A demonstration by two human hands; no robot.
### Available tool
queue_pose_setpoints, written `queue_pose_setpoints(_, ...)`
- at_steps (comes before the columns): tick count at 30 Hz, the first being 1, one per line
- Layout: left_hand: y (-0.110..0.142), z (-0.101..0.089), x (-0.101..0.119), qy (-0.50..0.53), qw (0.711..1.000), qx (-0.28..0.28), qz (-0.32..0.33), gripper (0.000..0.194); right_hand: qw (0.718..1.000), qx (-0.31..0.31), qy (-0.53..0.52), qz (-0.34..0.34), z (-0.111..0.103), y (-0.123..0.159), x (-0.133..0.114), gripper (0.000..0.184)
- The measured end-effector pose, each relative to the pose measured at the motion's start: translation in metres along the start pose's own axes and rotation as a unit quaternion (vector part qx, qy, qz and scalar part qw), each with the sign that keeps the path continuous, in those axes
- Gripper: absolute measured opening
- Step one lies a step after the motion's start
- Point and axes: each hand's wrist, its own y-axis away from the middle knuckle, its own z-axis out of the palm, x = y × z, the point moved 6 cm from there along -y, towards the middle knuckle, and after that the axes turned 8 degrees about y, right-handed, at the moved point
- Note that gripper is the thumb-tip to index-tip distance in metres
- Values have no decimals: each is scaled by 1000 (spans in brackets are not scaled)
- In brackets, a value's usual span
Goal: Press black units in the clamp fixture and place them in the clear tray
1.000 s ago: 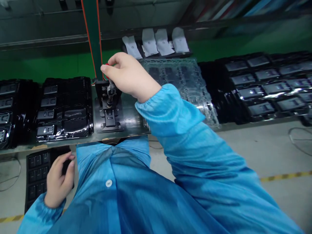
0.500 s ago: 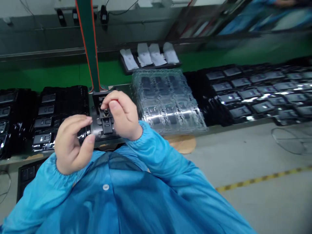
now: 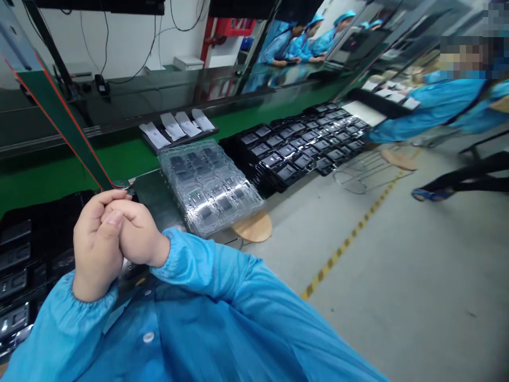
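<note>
Head view: left hand (image 3: 97, 246) and right hand (image 3: 137, 231) clasped together above the bench edge, fingers curled and pressed closely; whether they pinch anything cannot be told. Glossy black moulded trays (image 3: 19, 265) lie just beside, lower left; stacked clear plastic trays (image 3: 209, 188) sit farther right.

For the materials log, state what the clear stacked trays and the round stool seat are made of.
The clear stacked trays look like moulded plastic: see-through, glossy, with formed pockets. The round stool seat looks like varnished wood, from its tan colour and soft sheen; grain unclear.
</note>
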Motion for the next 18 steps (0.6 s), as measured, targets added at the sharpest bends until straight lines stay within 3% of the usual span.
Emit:
queue_pose_setpoints(1,2,3,-4,2,1000,2,-12,34,1000,5,2,-1,-1,1,1,38)
queue_pose_setpoints(3,7,5,-7,5,1000,12,29,33,999,-4,38,-26,-1,6,4,39)
queue_pose_setpoints(5,16,6,-7,22,993,18,112,29,989,-33,102,-97,0,14,10,41)
queue_pose_setpoints(8,34,5,-8,42,978,0,203,21,946,-89,201,-237,6,30,26,42)
queue_pose_setpoints(10,42,6,-9,33,977,-25,209,17,918,-125,248,-282,11,39,45,41)
queue_pose_setpoints(13,48,9,-10,0,977,-63,202,28,901,-144,286,-294,14,44,69,40)
queue_pose_setpoints(18,50,13,-9,18,964,-38,261,32,873,-168,292,-353,16,47,76,30)
